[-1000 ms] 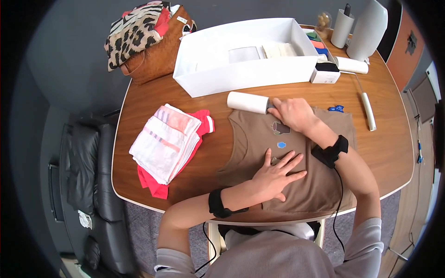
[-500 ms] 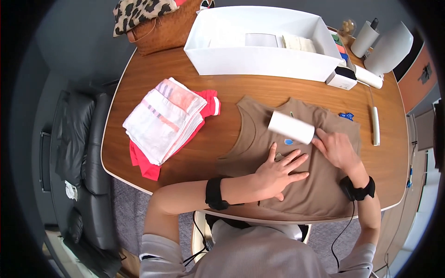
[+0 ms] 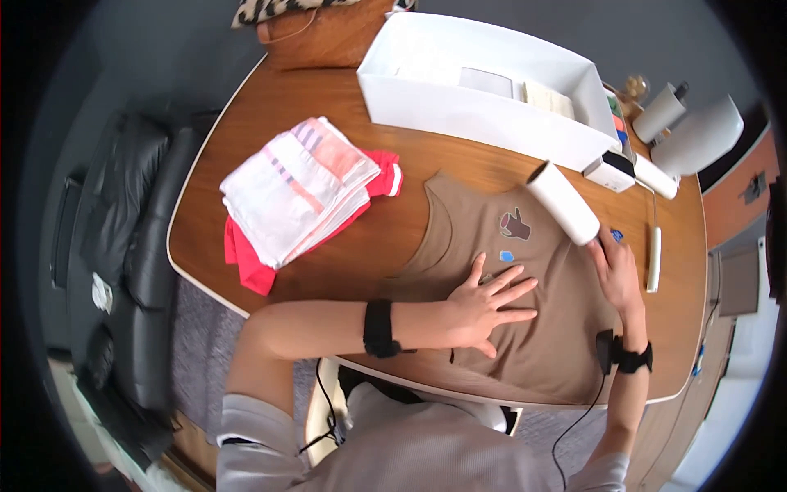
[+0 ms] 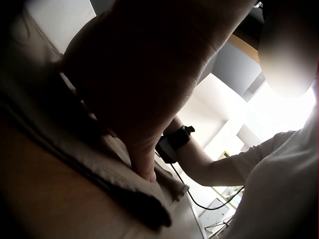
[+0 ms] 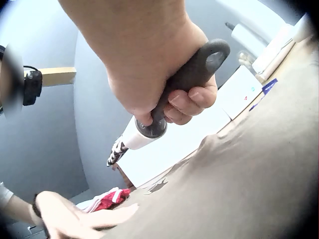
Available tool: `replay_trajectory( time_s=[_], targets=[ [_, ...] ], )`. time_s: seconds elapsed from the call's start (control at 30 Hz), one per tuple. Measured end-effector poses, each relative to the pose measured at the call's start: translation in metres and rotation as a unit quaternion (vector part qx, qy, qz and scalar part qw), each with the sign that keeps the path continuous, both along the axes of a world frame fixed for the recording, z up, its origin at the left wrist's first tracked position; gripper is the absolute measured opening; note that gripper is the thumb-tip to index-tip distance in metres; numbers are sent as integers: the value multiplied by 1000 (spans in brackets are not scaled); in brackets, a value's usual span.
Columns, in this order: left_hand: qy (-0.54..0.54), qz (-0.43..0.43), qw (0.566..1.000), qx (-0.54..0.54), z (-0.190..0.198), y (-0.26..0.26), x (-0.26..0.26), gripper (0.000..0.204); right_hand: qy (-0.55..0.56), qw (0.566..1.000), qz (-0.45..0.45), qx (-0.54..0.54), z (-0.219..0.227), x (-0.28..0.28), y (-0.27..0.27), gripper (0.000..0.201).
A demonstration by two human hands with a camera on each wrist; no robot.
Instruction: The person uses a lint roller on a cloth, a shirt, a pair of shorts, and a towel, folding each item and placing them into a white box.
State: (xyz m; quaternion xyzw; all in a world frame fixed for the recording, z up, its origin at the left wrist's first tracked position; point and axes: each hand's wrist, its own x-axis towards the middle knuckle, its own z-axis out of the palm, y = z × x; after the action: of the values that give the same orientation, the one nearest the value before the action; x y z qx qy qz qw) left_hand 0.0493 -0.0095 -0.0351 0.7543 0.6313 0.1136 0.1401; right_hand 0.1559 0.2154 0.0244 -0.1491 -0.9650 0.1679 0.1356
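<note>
A brown sleeveless top [image 3: 561, 348] with small printed pictures lies spread on the table. My left hand [image 3: 485, 310] rests on it, fingers spread, near the blue print. In my right hand [image 3: 619, 277] is a lint roller [image 3: 566, 203], gripped by its dark grey handle [image 5: 192, 72]. Its white roll overlaps the top's upper right part in the head view; the right wrist view shows it raised above the fabric. Seen from the left wrist, my left hand [image 4: 134, 79] is dark, its thumb down on the cloth.
Folded white and pink towels [image 3: 279, 189] lie on a red garment [image 3: 246, 254] at the left. Behind stands a long white box [image 3: 484, 119], with a brown bag [image 3: 328, 41] beside it. A thin white-handled tool [image 3: 654, 261] lies at the right edge.
My right hand has carried the lint roller from the top's far left edge, over the prints, to the upper right. My left hand stays spread on the top. The head view has swung round.
</note>
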Motion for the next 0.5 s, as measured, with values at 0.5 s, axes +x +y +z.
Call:
replay_trajectory(
  time_s=[0.5],
  targets=[
    [61,191,974,-102,66,25,-94,17,-123,992,-28,-17,-3,4,-28,23]
  ],
)
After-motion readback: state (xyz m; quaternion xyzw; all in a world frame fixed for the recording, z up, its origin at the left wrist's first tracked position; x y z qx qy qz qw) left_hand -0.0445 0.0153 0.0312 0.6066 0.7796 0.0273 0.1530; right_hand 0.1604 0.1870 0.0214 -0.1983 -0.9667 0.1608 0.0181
